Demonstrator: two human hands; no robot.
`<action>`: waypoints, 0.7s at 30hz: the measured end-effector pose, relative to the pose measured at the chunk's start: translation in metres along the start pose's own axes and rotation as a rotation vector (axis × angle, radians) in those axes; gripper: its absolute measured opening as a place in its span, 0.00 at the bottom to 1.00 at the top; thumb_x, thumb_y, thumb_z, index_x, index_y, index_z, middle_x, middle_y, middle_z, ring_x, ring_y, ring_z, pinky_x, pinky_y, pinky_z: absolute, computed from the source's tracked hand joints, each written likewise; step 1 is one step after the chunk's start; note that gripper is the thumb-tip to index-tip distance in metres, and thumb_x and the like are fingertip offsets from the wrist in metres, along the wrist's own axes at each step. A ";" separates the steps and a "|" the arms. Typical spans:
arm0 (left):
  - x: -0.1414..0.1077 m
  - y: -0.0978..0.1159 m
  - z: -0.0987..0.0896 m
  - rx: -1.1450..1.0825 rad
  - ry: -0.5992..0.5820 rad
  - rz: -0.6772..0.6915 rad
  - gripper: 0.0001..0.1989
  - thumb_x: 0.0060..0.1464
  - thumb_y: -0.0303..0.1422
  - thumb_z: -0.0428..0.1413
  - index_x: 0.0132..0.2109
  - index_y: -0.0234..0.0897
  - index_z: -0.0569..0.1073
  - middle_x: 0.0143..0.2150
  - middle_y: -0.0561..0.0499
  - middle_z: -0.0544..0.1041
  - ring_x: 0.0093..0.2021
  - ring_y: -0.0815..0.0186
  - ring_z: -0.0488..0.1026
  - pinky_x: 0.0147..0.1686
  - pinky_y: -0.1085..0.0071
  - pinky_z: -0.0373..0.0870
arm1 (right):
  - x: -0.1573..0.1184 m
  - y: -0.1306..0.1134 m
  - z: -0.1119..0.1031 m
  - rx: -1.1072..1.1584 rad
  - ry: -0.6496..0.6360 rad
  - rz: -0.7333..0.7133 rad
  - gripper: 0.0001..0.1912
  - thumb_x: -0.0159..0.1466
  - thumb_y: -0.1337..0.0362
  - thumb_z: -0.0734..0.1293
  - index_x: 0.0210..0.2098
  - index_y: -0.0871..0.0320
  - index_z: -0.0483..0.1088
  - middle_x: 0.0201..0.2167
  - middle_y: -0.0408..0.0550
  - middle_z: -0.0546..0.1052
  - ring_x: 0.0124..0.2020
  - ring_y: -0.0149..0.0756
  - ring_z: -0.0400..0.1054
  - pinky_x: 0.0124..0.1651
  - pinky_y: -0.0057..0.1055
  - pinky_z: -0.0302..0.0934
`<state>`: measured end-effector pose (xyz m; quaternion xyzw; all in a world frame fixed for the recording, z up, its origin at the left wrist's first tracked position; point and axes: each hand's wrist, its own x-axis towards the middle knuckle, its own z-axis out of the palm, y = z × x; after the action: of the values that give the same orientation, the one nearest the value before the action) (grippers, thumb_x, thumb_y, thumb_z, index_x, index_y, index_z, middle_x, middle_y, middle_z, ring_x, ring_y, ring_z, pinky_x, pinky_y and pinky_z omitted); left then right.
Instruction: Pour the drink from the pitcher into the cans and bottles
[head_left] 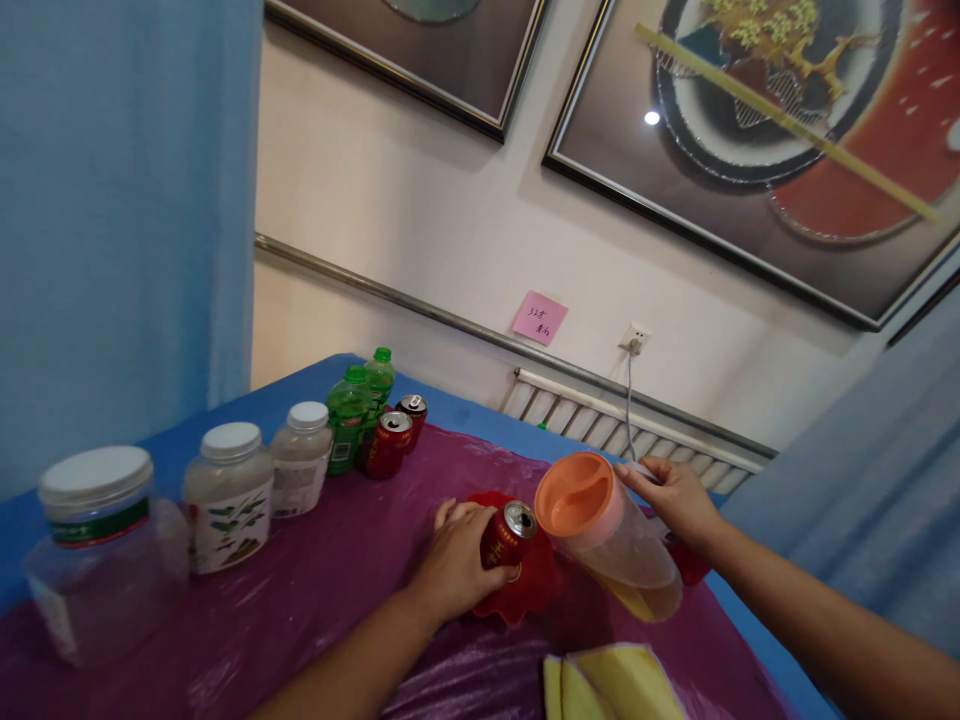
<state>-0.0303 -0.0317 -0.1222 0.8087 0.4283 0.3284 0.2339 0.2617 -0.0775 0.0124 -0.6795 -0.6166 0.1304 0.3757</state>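
Note:
My left hand is wrapped around an opened red drink can, which is held over a red scalloped-edge dish. Whether the can touches the dish is hidden from me. Gripped by its handle in my right hand is a clear plastic pitcher with an orange lid. The pitcher tilts to the left, its lid close beside the can's top, and some yellowish liquid lies along its lower side. No stream of liquid is visible between them.
Two more red cans stand behind, beside two green-capped bottles. Several white-lidded jars line the left side. A folded yellow cloth lies in front on the purple sheet. Another red object is partly hidden behind the pitcher.

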 end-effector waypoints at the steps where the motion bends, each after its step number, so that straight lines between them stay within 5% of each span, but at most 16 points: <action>1: 0.000 0.000 0.000 0.001 0.000 0.001 0.33 0.38 0.43 0.70 0.53 0.43 0.73 0.54 0.46 0.78 0.59 0.49 0.69 0.67 0.49 0.48 | 0.000 0.000 0.000 -0.003 0.000 -0.005 0.30 0.57 0.37 0.68 0.20 0.53 0.52 0.18 0.36 0.51 0.21 0.27 0.45 0.20 0.26 0.44; 21: 0.000 0.000 -0.001 -0.007 -0.010 0.010 0.32 0.38 0.42 0.70 0.52 0.44 0.74 0.54 0.47 0.78 0.58 0.49 0.69 0.66 0.50 0.48 | -0.002 -0.006 -0.001 -0.003 0.019 -0.014 0.30 0.56 0.38 0.68 0.19 0.53 0.52 0.17 0.36 0.52 0.20 0.27 0.45 0.20 0.26 0.44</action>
<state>-0.0309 -0.0316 -0.1220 0.8117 0.4220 0.3269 0.2372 0.2577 -0.0795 0.0162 -0.6770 -0.6179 0.1207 0.3813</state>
